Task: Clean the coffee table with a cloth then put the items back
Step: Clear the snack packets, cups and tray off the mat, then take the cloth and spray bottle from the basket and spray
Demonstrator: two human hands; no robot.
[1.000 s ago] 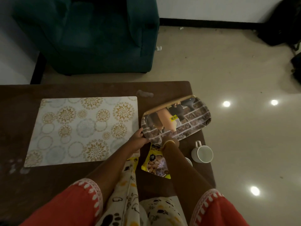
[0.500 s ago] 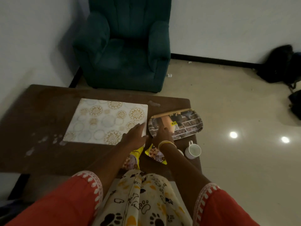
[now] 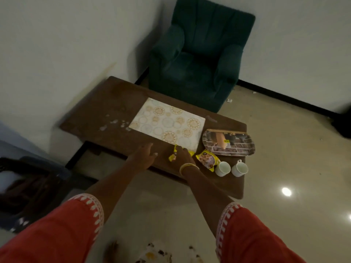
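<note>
The dark brown coffee table (image 3: 106, 114) carries a floral placemat (image 3: 167, 126) in its middle, with white smudges (image 3: 114, 123) to the mat's left. A brick-patterned tray (image 3: 228, 143) lies flat at the right end. In front of the tray are a yellow snack packet (image 3: 208, 160) and two white cups (image 3: 223, 168) (image 3: 240, 168). My right hand (image 3: 183, 155) is closed over a second yellow snack packet (image 3: 172, 157) at the mat's near corner. My left hand (image 3: 144, 154) hovers open beside it, above the table's front edge. No cloth is in view.
A dark green armchair (image 3: 199, 59) stands behind the table against the white wall. Dark bags (image 3: 343, 124) lie on the floor at far right. A dark basket-like object (image 3: 28, 185) sits on the floor at left. The floor is glossy beige tile.
Both hands have left the tray, which now lies flat on the table. My right hand has moved onto a yellow packet and my left hand has opened. The view has risen and pulled back.
</note>
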